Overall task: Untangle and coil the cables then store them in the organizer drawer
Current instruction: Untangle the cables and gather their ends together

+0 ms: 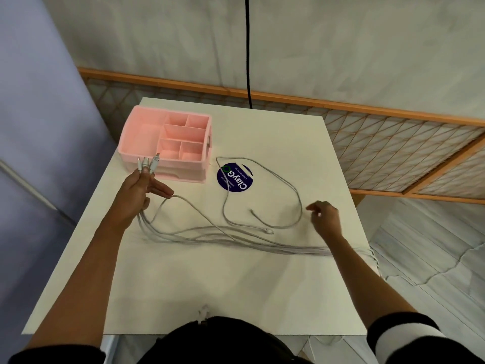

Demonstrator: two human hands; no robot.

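Pink organizer [147,132], grey cables [210,232], white table [210,285].

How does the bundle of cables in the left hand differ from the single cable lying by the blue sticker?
The bundle is gripped by the left hand, plugs sticking up; the single cable lies ungripped. The bundle runs fairly straight toward the right edge of the table; the single cable lies in loops, crossing the sticker. Both are pale grey.

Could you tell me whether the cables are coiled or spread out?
Spread out: the cables lie in loose strands and loops across the table, one end bunched in the left hand.
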